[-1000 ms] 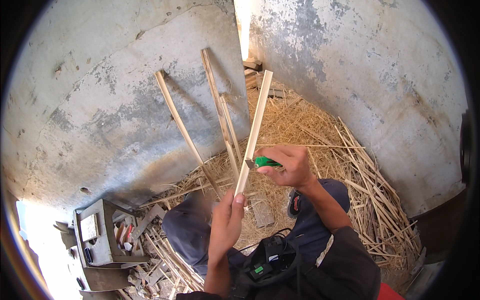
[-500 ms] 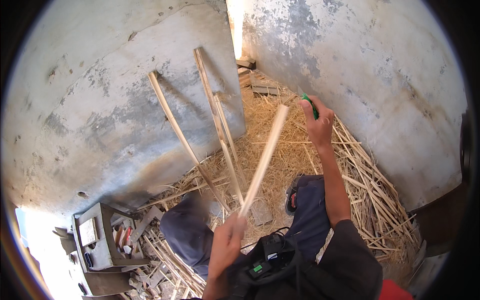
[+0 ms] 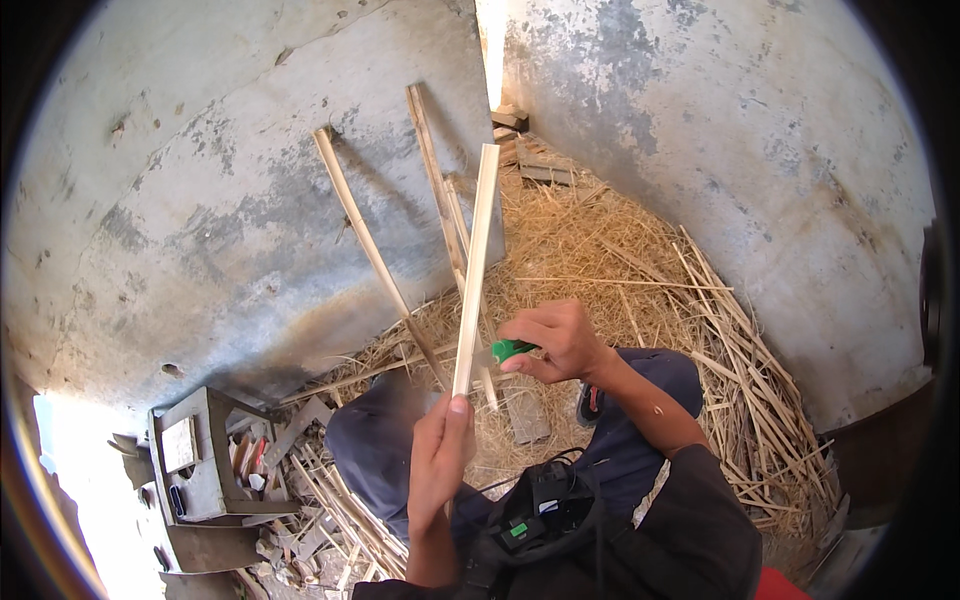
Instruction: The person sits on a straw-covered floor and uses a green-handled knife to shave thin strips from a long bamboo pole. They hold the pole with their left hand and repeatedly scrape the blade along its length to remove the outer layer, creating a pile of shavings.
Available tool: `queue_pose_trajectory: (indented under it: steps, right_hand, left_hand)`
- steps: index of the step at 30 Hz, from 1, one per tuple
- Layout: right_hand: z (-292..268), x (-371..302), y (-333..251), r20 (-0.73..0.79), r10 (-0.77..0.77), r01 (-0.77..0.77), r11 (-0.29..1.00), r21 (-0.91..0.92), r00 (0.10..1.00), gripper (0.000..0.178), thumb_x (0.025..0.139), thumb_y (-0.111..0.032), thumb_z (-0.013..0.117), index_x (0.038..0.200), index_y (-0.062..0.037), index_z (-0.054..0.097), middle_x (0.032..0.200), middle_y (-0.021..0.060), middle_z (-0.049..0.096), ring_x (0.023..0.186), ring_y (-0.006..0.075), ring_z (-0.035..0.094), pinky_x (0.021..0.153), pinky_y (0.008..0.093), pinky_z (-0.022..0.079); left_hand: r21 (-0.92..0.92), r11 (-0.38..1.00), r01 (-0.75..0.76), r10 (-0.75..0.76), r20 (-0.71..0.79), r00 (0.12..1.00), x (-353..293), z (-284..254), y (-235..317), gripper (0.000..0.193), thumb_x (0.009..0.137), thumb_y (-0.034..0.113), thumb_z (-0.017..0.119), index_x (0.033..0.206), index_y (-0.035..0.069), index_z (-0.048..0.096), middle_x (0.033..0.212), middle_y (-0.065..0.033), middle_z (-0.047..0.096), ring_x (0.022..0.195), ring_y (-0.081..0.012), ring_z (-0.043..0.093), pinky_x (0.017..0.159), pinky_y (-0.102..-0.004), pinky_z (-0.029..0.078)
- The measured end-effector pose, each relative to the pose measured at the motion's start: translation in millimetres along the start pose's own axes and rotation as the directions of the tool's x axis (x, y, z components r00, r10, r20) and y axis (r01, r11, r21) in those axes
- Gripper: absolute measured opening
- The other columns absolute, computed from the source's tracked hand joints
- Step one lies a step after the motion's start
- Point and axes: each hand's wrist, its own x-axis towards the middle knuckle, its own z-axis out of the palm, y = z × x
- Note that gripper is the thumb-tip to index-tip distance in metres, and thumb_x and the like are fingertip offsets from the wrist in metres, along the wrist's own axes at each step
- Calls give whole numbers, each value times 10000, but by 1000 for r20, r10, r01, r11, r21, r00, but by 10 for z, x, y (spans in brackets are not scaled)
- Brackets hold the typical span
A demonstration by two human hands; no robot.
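Observation:
A pale, split wooden strip (image 3: pixel 477 250), which looks like bamboo, stands nearly upright in front of me. My left hand (image 3: pixel 440 448) is closed around its lower end, the thumb lying along it. My right hand (image 3: pixel 560 340) grips a green-handled knife (image 3: pixel 510 350). The blade, faint and partly blurred, points left toward the strip just above my left hand; whether it touches the wood I cannot tell.
Long strips (image 3: pixel 370 245) lean against the stained left wall (image 3: pixel 240 200). Shavings (image 3: pixel 590 240) cover the floor. A pile of thin sticks (image 3: pixel 750 400) lies along the right wall. At lower left stands a worn wooden box (image 3: pixel 205 460) with clutter. My knees (image 3: pixel 375 450) flank the work.
My right hand has come down and left with the knife, from beyond the strip's tip to near its lower part. The strip has swung left and more upright in my left hand.

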Motion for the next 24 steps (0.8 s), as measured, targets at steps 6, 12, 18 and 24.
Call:
queue_pose_trajectory:
  steps: [6, 12, 18, 24]
  right_hand:
    - [66, -18, -68, 23, 6, -6, 1000, 2, 1000, 428, 959, -530, 797, 951, -107, 724, 742, 28, 644, 584, 241, 649, 532, 368, 490]
    - [47, -9, -74, -3, -2, 2, 998, -64, 1000, 450, 929, -559, 818, 918, -117, 732, 723, 17, 630, 552, 228, 632, 506, 360, 475]
    - [-5, 17, -103, -13, 2, -4, 991, -136, 1000, 447, 892, -577, 841, 921, -138, 761, 702, 3, 628, 534, 217, 623, 492, 356, 470]
    - [-32, 36, -139, -18, 15, -18, 982, -188, 1000, 443, 871, -590, 848, 927, -157, 775, 688, -6, 619, 526, 207, 615, 490, 346, 465]
  left_hand:
    - [-27, 1000, 4, -4, 1, 1000, 6, 44, 69, 455, 1198, 412, 462, 862, 107, 482, 710, 68, 348, 587, -47, 309, 525, -256, 254]
    - [-6, 999, 42, -42, 6, 999, -8, 1, 55, 404, 1203, 299, 463, 908, 34, 543, 774, 59, 431, 718, -54, 349, 613, -287, 290]
    - [-1, 999, 35, -35, 4, 999, 14, 6, 41, 393, 1201, 283, 466, 907, 33, 542, 775, 59, 430, 726, -54, 349, 617, -284, 290]
    - [-51, 997, 54, -55, -5, 998, 29, 34, 23, 408, 1190, 359, 480, 886, 88, 504, 736, 81, 374, 636, -32, 302, 547, -260, 230]
